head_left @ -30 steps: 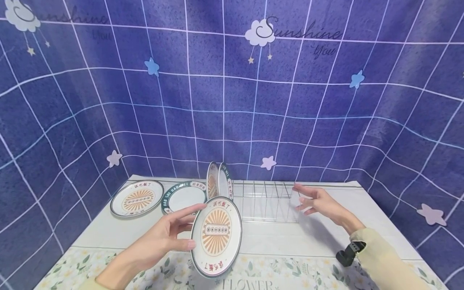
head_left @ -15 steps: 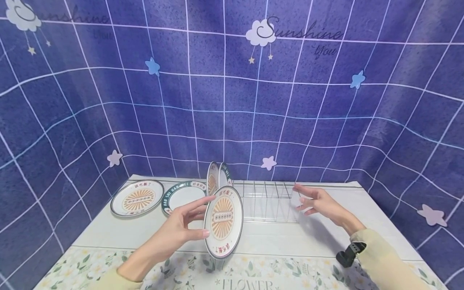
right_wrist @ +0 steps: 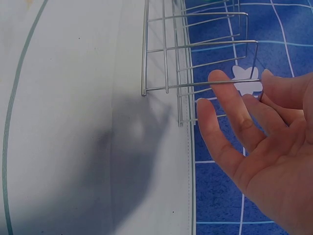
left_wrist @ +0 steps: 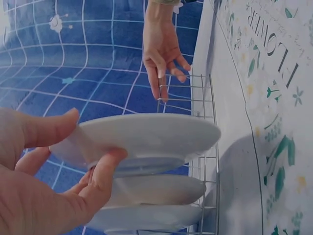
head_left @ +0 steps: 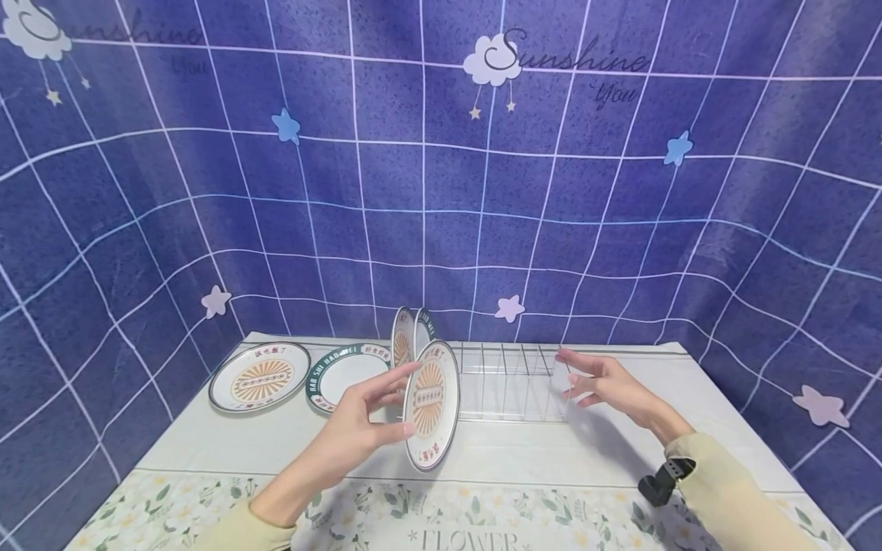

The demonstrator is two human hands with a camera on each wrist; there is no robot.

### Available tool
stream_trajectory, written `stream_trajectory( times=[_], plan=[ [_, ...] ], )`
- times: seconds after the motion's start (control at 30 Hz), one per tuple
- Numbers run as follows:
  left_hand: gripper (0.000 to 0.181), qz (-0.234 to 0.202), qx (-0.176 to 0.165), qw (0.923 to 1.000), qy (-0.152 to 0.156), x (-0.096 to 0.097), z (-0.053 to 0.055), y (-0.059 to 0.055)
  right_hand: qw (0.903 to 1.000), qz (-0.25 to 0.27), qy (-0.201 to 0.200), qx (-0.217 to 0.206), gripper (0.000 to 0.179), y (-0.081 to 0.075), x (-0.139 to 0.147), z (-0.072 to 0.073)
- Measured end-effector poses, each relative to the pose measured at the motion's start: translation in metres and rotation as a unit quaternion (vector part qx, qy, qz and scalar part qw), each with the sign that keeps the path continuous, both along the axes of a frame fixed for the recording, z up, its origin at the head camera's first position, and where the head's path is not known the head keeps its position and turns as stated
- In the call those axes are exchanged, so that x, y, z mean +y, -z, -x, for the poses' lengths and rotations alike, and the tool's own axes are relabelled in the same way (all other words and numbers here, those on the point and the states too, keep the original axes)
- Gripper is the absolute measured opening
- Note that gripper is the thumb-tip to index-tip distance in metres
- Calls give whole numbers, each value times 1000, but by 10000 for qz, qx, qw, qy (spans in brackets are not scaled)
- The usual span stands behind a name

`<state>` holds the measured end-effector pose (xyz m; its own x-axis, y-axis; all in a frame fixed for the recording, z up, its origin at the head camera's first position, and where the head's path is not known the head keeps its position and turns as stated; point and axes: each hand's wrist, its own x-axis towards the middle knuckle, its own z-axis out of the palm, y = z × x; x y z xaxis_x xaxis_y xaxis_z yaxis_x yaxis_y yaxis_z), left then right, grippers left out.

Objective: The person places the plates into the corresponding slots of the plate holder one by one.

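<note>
A: "Left hand [head_left: 361, 417] has swung its pinched sunburst plate [head_left: 432, 405] nearer the wire rack [head_left: 506, 373], turned more edge-on;"
B: "And inside, two upright plates [head_left: 403, 340] at the left; right hand [head_left: 608, 389] pinches the right end"

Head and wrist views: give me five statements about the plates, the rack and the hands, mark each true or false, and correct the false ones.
1. The person's left-hand grip holds a round white plate with an orange sunburst. True.
2. That held plate lies flat. False: it is tilted up, nearly on edge.
3. An upright white sunburst plate and an upright green-rimmed plate stand toward the left end of a silver wire rack. True.
4. The person's other hand carries a plate. False: the right-hand grip holds the rack's right end.
5. Three plates lie flat. False: only two do, a flat white sunburst plate at far left and a flat green-rimmed plate to its right.
</note>
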<state>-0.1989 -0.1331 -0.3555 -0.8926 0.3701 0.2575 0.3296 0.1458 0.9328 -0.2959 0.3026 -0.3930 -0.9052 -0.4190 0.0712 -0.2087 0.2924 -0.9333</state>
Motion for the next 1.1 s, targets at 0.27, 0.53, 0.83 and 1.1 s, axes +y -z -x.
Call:
stream_trajectory(
  times=[0.27, 0.53, 0.83, 1.1],
  plan=[
    [82, -146, 224, 9996, -119, 17, 6, 1, 10000, -16, -17, -19, 68, 0, 0, -1],
    [82, -122, 277, 9976, -623, 31, 10, 5, 10000, -31, -22, -17, 68, 0, 0, -2],
    [80, 284, 568, 9925, -1047, 39, 14, 2, 10000, -37, 5, 20, 67, 0, 0, -1],
    [83, 528, 898, 9845, -1411, 46, 19, 5, 10000, -13, -4, 2, 67, -1, -1, -1]
  ],
)
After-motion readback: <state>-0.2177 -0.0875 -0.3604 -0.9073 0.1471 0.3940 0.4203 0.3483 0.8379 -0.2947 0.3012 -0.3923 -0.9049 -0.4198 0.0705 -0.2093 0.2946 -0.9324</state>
